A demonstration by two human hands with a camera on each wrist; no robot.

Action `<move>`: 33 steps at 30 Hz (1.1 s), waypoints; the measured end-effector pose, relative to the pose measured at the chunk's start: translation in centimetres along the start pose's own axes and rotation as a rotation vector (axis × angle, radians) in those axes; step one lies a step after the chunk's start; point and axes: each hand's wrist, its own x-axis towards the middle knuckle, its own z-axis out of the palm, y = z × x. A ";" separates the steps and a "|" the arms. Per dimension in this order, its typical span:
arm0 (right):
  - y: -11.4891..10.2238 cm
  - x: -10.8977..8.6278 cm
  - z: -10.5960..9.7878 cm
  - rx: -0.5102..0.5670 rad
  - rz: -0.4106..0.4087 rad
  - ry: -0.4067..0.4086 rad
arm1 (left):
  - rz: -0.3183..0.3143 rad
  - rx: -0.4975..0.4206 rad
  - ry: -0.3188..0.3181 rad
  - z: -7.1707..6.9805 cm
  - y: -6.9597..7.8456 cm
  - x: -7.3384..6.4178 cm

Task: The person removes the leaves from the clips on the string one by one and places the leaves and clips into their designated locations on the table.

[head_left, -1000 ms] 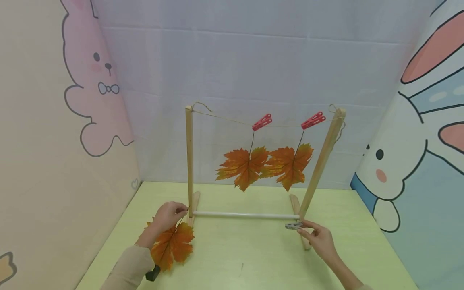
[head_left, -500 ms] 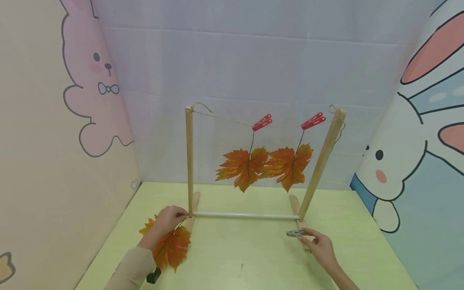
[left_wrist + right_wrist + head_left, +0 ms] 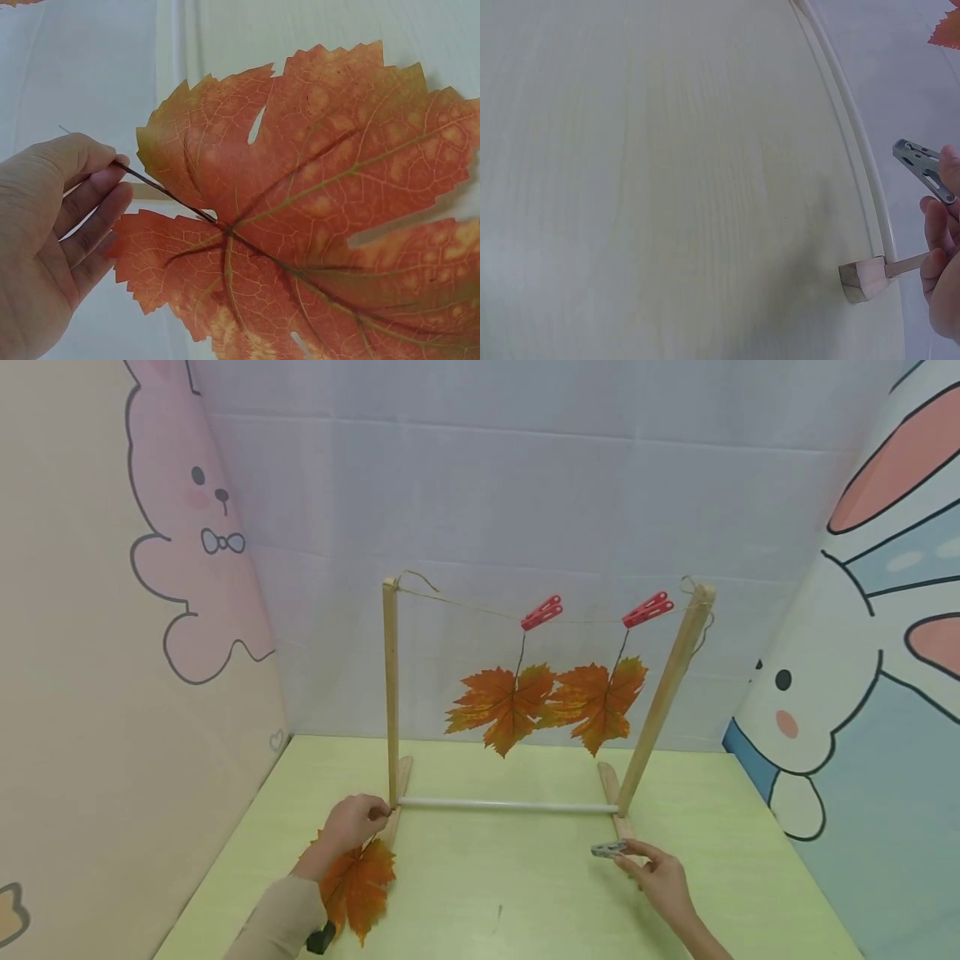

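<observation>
My left hand (image 3: 356, 823) pinches the thin dark stem of an orange maple leaf (image 3: 315, 187) between thumb and fingertips. In the head view that leaf hangs below the hand, partly behind the forearm, near the stand's left foot. A grey clothespin (image 3: 922, 166) is pinched by its handle end in my right hand (image 3: 662, 878), in front of the stand's right foot. Two more orange leaves, a left one (image 3: 504, 706) and a right one (image 3: 600, 697), hang by their stems from red clothespins (image 3: 542, 613) on a string (image 3: 465, 605).
The string spans a wooden stand with a left post (image 3: 392, 693) and a leaning right post (image 3: 666, 702). A white rod (image 3: 510, 806) joins the posts low down. All this stands on a pale green table (image 3: 465, 877), with a white cloth (image 3: 495, 510) behind.
Both hands have moved slightly down toward the table's near side, the leaf and grey clothespin coming along. The hanging leaves and the stand stay as they were.
</observation>
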 end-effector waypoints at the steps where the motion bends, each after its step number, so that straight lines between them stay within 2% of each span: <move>1: 0.0 -0.1 0.0 0.001 0.004 -0.001 | -0.002 -0.006 -0.005 0.1 0.0 -0.1; 8: 0.4 -0.6 0.1 -0.026 0.003 0.006 | -0.006 -0.055 -0.026 0.8 0.1 -0.5; 15: 0.7 -0.9 0.2 -0.009 -0.011 -0.001 | -0.026 -0.082 -0.062 1.9 -0.4 -0.8; 20: 1.2 -1.1 0.5 -0.023 0.009 0.000 | 0.006 -0.081 -0.046 2.6 -0.5 -1.0; 24: 1.7 -1.3 0.8 -0.029 0.025 -0.002 | -0.006 -0.061 -0.043 3.3 -0.6 -1.2; 33: 2.3 -1.6 1.4 -0.064 0.016 0.023 | 0.004 -0.027 -0.088 3.8 -0.1 -1.1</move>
